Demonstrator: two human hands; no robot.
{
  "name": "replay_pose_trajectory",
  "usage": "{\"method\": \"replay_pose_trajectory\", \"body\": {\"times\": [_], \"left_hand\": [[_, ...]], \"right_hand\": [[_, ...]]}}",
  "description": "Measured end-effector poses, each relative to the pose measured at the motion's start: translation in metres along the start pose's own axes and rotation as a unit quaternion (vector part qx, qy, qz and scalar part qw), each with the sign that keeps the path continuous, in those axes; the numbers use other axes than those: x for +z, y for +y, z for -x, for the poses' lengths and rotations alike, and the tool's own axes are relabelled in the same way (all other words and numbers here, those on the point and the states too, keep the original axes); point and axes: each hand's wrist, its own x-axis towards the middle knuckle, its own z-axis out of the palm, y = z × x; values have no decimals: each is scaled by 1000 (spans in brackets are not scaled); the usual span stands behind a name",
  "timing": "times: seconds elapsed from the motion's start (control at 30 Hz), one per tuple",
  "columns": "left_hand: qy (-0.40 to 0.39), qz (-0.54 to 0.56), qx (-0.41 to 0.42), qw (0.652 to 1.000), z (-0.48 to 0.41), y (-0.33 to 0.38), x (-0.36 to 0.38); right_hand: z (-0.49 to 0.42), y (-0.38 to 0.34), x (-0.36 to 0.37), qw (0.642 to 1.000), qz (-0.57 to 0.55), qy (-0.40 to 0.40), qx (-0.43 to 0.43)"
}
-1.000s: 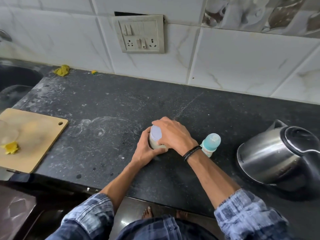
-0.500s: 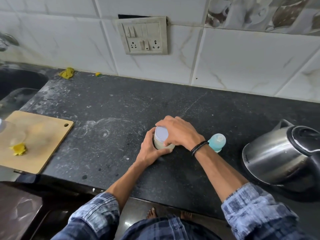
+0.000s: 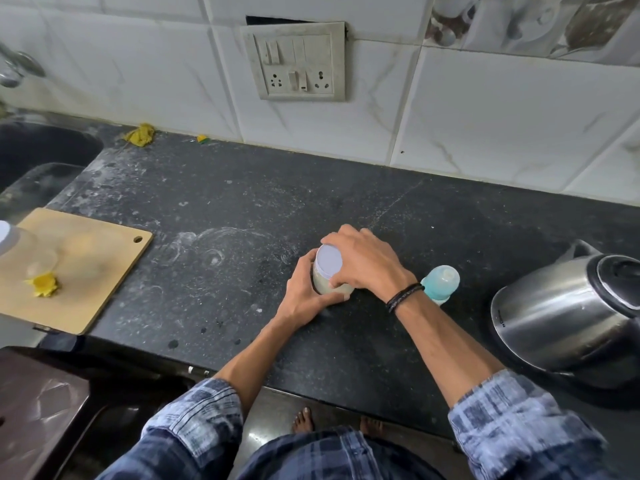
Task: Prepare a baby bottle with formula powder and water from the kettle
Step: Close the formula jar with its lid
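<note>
A small clear jar of pale formula powder [image 3: 323, 284] with a light grey lid [image 3: 329, 260] stands on the black counter [image 3: 242, 216]. My left hand [image 3: 304, 296] wraps around the jar's body from the left. My right hand [image 3: 367, 263] grips the lid's rim from above and from the right. Just right of my right wrist stands the baby bottle [image 3: 441, 280], with a clear cap over a teal collar; my wrist hides its lower part. The steel kettle [image 3: 568, 313] with a black lid sits at the counter's right edge.
A wooden cutting board [image 3: 86, 268] lies at the left with a yellow scrap [image 3: 43, 285] and a clear container on it. A sink [image 3: 38, 150] is at the far left. A yellow cloth [image 3: 139, 135] lies by the tiled wall, below a switch panel [image 3: 298, 62].
Both hands stay on the jar and its lid; my right hand's fingers have shifted slightly around the lid. The view has drifted a little, so everything sits further right.
</note>
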Motion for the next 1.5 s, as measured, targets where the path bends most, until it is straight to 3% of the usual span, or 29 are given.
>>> {"method": "replay_pose_trajectory", "body": {"times": [0.13,0.3,0.43,0.77,1.3,1.4,1.5], "left_hand": [[-7,0,10,1000,0,1,-1],[-1,25,-2,1000,2,3,-5],[-1,19,13,1000,-1,0,-6],[-22,21,44,999,-5,0,-9],[-34,3,63,997,-9,2,-20],[-39,-3,54,998,-10,7,-20],[-52,24,64,996,-10,5,-24]], "right_hand": [[-4,-6,6,994,46,74,61],[-10,9,10,996,-11,39,-84],[-11,14,27,986,1,110,-123],[-22,3,52,974,36,210,-77],[-24,-5,56,973,32,228,-8],[-15,-7,51,972,14,232,21],[4,-3,46,956,-38,290,35]]}}
